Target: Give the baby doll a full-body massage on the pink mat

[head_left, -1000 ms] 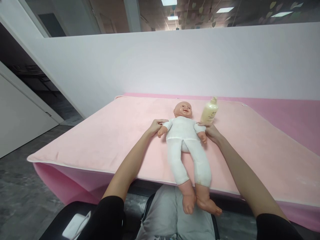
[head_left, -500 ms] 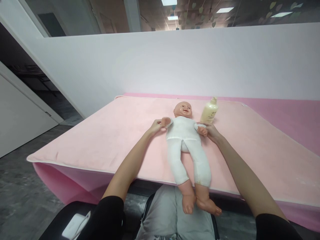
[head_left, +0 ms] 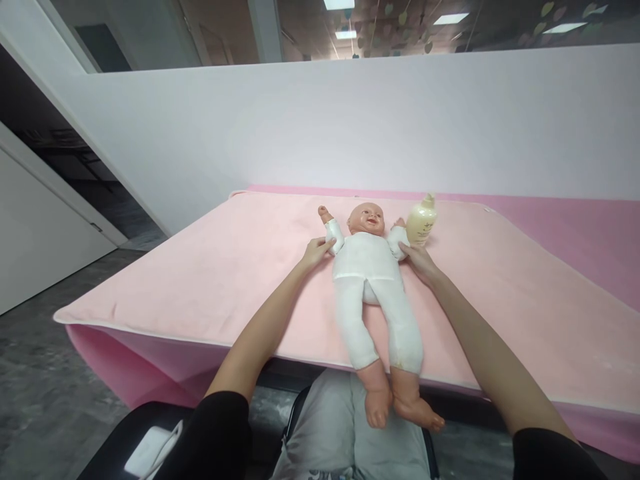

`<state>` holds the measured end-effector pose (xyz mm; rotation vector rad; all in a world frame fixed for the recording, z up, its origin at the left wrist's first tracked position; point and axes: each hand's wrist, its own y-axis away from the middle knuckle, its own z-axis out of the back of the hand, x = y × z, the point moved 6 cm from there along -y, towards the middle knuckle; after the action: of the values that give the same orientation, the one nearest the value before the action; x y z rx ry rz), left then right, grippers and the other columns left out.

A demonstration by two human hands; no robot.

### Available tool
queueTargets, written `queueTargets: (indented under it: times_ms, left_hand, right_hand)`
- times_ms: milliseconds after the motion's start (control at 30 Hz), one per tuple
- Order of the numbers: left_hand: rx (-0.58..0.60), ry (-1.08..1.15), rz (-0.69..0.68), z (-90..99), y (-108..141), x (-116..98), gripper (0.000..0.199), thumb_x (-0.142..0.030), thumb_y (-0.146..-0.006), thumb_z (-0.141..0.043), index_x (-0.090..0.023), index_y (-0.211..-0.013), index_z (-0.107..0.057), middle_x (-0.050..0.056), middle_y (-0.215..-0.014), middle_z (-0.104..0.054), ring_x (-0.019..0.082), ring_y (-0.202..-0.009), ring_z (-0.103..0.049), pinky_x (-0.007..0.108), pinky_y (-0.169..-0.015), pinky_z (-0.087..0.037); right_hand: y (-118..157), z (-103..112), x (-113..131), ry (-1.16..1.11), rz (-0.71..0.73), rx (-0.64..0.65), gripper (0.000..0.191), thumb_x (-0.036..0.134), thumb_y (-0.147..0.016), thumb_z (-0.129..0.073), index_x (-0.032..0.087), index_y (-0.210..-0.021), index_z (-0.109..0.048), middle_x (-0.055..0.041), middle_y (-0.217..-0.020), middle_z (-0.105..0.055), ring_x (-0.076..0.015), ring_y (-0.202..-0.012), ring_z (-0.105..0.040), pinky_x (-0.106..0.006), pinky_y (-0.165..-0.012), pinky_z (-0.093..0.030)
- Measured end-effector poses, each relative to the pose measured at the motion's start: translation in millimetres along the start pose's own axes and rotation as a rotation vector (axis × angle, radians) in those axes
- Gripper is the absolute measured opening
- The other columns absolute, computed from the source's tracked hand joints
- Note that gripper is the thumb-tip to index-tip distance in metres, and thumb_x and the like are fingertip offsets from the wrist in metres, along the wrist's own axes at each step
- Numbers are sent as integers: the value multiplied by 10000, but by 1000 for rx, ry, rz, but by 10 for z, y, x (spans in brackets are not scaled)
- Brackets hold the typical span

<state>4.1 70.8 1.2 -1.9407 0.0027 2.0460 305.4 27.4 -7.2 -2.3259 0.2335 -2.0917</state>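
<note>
As the white cloth-and-plastic doll (head_left: 367, 257) lies face up on the flat, pale-pink fabric mat (head_left: 200, 280), its long axis runs from the head at the far end to the feet overhanging the near edge. We have it between our hands: our left hand (head_left: 318, 253) grips the sleeved arm on the left, our right hand (head_left: 421, 262) the one on the right, both about equally near the torso. Both doll arms point to the far side, beside the head. Just beyond our right hand stands a pale-yellow plastic bottle (head_left: 421, 223); whether they touch, we cannot tell.
</note>
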Motion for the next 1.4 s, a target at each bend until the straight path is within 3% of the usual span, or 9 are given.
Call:
queueTargets:
  times_ms: [267,367,633,800,967,1133,1300,1400]
  left_hand:
    - [-68,-65,52,18,-30,18,540,-673,-672,-646,-133,-663,-634,37,-638,-600,135,-602,-499,273,-614,-369]
    - [-31,0,101,9,-11,-6,527,-655,-639,-689,-132,-676,-642,44,-663,-618,139,-624,-515,276,-639,-385]
    - [139,180,117,-30,50,-110,349,-412,-608,-790,-142,-815,-711,65,-850,-711,169,-798,-610,299,-830,-444]
    - [163,194,139,0,46,-26,367,-231,-565,-769,-148,-923,-743,85,-1020,-728,225,-953,-646,369,-920,-463]
    - [126,158,79,58,22,22,237,-107,-524,-649,-163,-732,-748,80,-1108,-714,235,-1053,-635,390,-1010,-448]
    - [111,131,69,78,20,38,244,-99,-527,-637,-163,-733,-752,86,-1103,-717,233,-1042,-642,402,-1006,-460]
    - [120,133,85,41,54,-3,353,-210,-562,-754,-153,-910,-763,83,-1004,-740,237,-955,-659,376,-894,-498]
    - [92,128,81,6,65,-56,364,-322,-569,-802,-127,-873,-759,78,-887,-739,227,-873,-656,346,-826,-492]
  right_hand:
    - [7,-10,39,12,31,-23,429,516,-652,-792,220,-957,-729,-54,-950,-743,-250,-1068,-645,-352,-924,-516]
    - [7,-5,32,1,19,-21,410,516,-645,-795,205,-905,-736,-64,-970,-742,-250,-1039,-655,-350,-906,-522]
    - [62,-3,32,-51,-42,52,392,448,-552,-870,198,-833,-759,-64,-957,-748,-222,-908,-679,-363,-887,-527]
    - [67,8,60,-22,-32,99,368,366,-511,-888,189,-807,-758,-67,-946,-747,-246,-947,-674,-405,-928,-517]
    - [61,1,103,-41,25,130,441,238,-456,-885,228,-876,-754,-52,-1026,-732,-266,-1011,-658,-408,-925,-531]
    - [76,3,52,-53,-49,79,205,216,-503,-811,218,-698,-746,-51,-967,-740,-236,-921,-679,-379,-898,-543]
    - [130,0,137,-22,4,12,212,130,-477,-737,225,-666,-753,-52,-931,-745,-229,-906,-678,-352,-877,-543]
    - [148,7,148,-5,-15,-16,240,153,-501,-704,216,-724,-765,-59,-842,-738,-217,-830,-677,-349,-798,-557]
